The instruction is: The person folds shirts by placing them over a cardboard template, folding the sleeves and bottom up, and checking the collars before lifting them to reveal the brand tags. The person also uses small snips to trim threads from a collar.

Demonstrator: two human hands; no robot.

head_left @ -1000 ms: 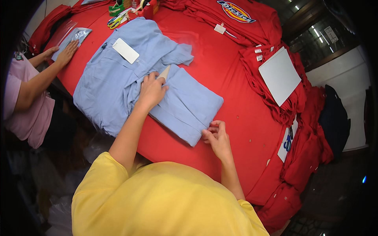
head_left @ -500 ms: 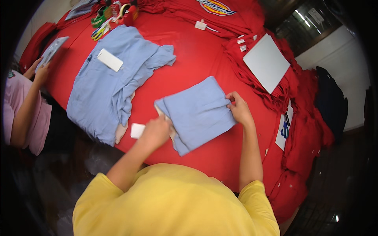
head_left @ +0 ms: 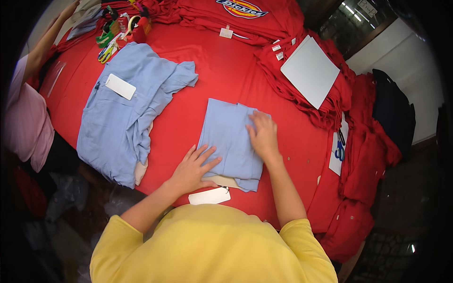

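A light-blue shirt (head_left: 230, 134), folded into a neat block, lies on the red table cover (head_left: 165, 113) in front of me. My left hand (head_left: 192, 170) rests with spread fingers at its lower left edge, the fingertips touching the cloth. On the upper right part of the fold lies my right hand (head_left: 262, 136), its fingers apart and slightly bent, nothing gripped. A white hang tag (head_left: 210, 195) sticks out below the fold, near my left thumb, beside a strip of cream lining (head_left: 222, 180).
To the left lies another light-blue shirt (head_left: 125, 127), loosely spread, with a white tag (head_left: 121, 87). Scissors (head_left: 107, 53) and tape stand behind it. Red garments are piled along the far and right sides, one pile topped by a white board (head_left: 310, 70). A co-worker (head_left: 30, 118) stands at left.
The folded shirt has turned and moved slightly nearer, its tag now below it. Both hands have gone from its edges to lying open on it. The co-worker's arms have reached farther away.
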